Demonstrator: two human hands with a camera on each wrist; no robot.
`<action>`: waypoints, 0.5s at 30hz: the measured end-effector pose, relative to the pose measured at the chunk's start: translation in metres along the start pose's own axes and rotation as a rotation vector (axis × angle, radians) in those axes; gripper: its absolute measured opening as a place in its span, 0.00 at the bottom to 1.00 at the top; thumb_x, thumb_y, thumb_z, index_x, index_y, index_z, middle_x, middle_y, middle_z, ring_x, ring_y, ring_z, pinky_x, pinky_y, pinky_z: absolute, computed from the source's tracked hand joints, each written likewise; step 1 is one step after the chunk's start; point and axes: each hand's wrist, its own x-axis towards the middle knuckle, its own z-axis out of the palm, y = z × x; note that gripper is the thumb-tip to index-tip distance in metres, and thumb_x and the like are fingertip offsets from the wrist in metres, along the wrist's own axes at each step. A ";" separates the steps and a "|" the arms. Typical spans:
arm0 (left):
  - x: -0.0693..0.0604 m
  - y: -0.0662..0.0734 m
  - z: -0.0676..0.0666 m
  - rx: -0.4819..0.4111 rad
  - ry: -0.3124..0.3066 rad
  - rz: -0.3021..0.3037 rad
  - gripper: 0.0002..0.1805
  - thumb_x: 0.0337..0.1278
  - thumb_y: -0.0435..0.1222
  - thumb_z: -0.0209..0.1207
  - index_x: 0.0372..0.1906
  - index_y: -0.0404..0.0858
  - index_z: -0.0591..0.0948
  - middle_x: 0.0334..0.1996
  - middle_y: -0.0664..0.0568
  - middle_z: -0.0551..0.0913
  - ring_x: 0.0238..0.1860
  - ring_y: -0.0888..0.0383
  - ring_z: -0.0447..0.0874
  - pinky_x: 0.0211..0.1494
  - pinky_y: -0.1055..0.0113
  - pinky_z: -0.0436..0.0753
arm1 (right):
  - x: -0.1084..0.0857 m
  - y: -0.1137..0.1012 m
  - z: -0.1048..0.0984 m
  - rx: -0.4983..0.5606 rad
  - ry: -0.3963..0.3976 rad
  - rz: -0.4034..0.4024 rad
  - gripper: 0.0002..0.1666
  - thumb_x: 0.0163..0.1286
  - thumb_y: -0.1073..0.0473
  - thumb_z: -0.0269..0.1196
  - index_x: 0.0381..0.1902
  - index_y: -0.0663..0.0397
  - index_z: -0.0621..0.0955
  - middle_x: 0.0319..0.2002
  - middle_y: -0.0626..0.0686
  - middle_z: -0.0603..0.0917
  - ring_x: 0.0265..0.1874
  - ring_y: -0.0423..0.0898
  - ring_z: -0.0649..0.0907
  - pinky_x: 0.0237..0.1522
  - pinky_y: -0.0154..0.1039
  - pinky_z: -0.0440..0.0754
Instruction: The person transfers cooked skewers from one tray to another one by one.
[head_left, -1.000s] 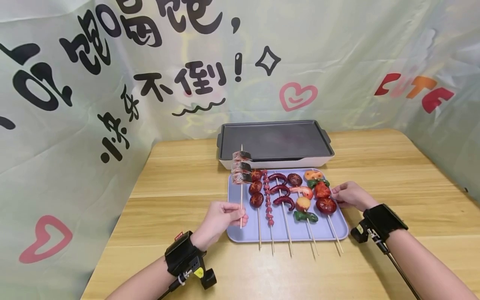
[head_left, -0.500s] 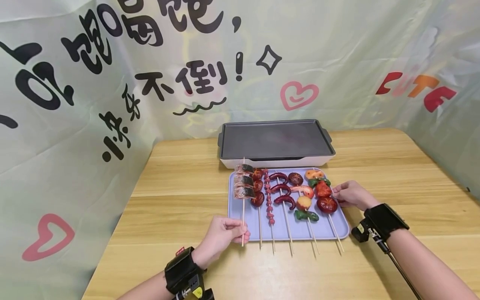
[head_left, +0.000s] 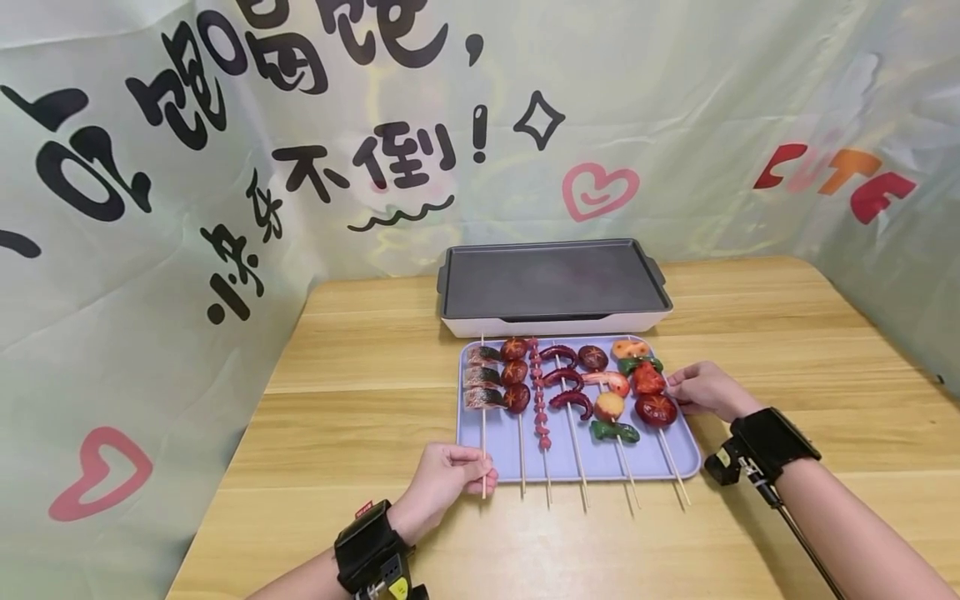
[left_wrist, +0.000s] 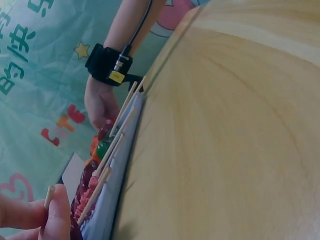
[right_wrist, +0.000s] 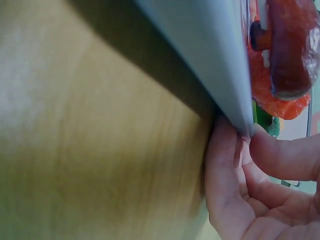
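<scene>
My left hand (head_left: 450, 477) pinches the lower stick of a fish skewer (head_left: 484, 377), whose three dark-skinned chunks lie over the left side of the lilac tray (head_left: 497, 450). In the left wrist view the stick's end pokes up between thumb and finger. At the tray's right edge my right hand (head_left: 705, 390) grips the rim, thumb above and fingers beneath, as the right wrist view shows. Rightward from the fish lie a mushroom skewer (head_left: 515, 373), a thin pink-beaded skewer (head_left: 538, 400), a tentacle skewer (head_left: 567, 382) and two mixed skewers, one ending in a mushroom (head_left: 656, 410).
Directly behind the tray stands a flat electric griddle (head_left: 555, 279) with a dark plate and white base. The skewer sticks overhang the tray's front edge. A printed cloth (head_left: 420, 100) hangs behind and beside the wooden table (head_left: 337, 375).
My left hand has moved down and toward me, lowering the fish skewer from above the tray's left side onto it. My right hand stays at the tray's rim.
</scene>
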 end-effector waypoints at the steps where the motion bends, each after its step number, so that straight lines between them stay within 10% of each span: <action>1: 0.001 -0.001 0.000 0.002 0.004 -0.003 0.11 0.51 0.22 0.55 0.39 0.17 0.76 0.26 0.38 0.83 0.24 0.59 0.83 0.35 0.67 0.86 | 0.000 0.000 0.000 -0.001 0.001 0.000 0.16 0.61 0.71 0.52 0.43 0.84 0.69 0.30 0.51 0.76 0.28 0.38 0.79 0.35 0.36 0.85; 15: 0.013 -0.004 -0.009 0.125 -0.038 -0.015 0.08 0.49 0.22 0.57 0.35 0.19 0.78 0.25 0.38 0.82 0.24 0.55 0.83 0.32 0.65 0.86 | 0.001 0.001 0.001 -0.010 0.005 0.003 0.15 0.61 0.71 0.51 0.42 0.83 0.70 0.30 0.50 0.76 0.28 0.38 0.79 0.34 0.35 0.85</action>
